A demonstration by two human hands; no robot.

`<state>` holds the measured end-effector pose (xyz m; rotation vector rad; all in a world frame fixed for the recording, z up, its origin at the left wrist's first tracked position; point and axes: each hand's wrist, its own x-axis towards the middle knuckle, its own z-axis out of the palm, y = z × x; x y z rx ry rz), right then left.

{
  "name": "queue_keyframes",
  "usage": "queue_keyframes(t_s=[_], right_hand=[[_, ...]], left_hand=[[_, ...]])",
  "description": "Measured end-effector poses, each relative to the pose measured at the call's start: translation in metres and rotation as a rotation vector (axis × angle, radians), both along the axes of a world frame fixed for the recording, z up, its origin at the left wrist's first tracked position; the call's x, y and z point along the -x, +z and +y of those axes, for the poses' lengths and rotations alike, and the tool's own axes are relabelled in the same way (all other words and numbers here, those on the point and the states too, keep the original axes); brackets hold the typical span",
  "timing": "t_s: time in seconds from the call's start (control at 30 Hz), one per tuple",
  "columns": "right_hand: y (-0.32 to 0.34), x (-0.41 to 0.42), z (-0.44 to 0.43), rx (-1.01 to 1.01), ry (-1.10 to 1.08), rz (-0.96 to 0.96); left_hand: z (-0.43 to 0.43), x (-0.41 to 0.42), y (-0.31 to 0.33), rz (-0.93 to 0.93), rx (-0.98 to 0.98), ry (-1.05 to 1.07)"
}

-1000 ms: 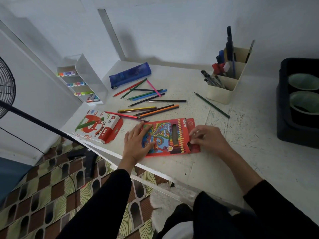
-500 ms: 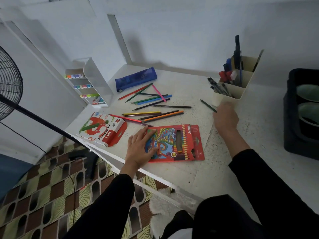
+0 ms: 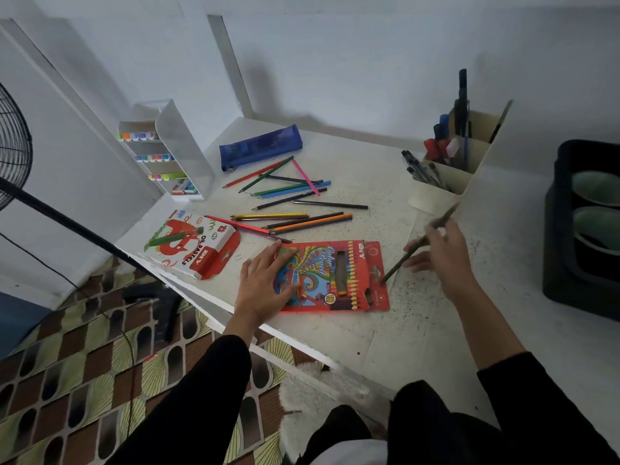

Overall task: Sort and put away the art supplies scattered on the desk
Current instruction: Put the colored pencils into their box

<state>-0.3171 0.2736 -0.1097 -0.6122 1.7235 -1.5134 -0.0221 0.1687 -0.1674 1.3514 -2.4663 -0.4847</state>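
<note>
Red card marks the pencil box (image 3: 339, 280), which lies flat near the counter's (image 3: 419, 333) front edge with its flap open toward three o'clock. The left hand (image 3: 265, 283) rests on the box's left half, palm down, fingers straight and slightly spread over the printed cover. The right hand (image 3: 443, 255) is at two o'clock from the box, above the counter, its fingers curled round a green pencil (image 3: 397, 265). The pencil slants from one o'clock down to seven o'clock, and its lower tip is at the box's open flap; whether it touches the card cannot be told. The upper end is blurred. Loose pencils (image 3: 295, 209) lie scattered at twelve o'clock from the box, some crossing one another; the nearest, a red one, runs close to the left hand's fingertips. At ten o'clock from the pencil box a pastel box (image 3: 194, 245), white and red, lies at the counter's left corner. A blue pouch (image 3: 260, 147) lies beyond the loose pencils, at twelve o'clock, near the wall. A cream organiser (image 3: 439, 187) holding pens and markers stands at one o'clock from the right hand. A clear rack (image 3: 181, 146) with rows of coloured markers stands at the counter's left edge, at eleven o'clock. A black bin (image 3: 563, 236) sits at three o'clock, and part of a fan (image 3: 13, 146) shows at nine o'clock, off the counter.
</note>
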Motion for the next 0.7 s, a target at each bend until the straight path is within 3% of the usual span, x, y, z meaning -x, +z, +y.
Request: queue_keyframes(t_s=[0.13, 0.5, 0.7], right_hand=[[-0.019, -0.008, 0.012, 0.019, -0.129, -0.071], [-0.026, -0.008, 0.032, 0.022, -0.023, 0.027], [-0.021, -0.008, 0.030, 0.072, -0.082, -0.094]], left_hand=[[0.001, 0.002, 0.001, -0.013, 0.000, 0.009], [0.003, 0.002, 0.003, -0.007, 0.018, 0.012], [0.002, 0.003, 0.003, -0.018, 0.010, 0.007]])
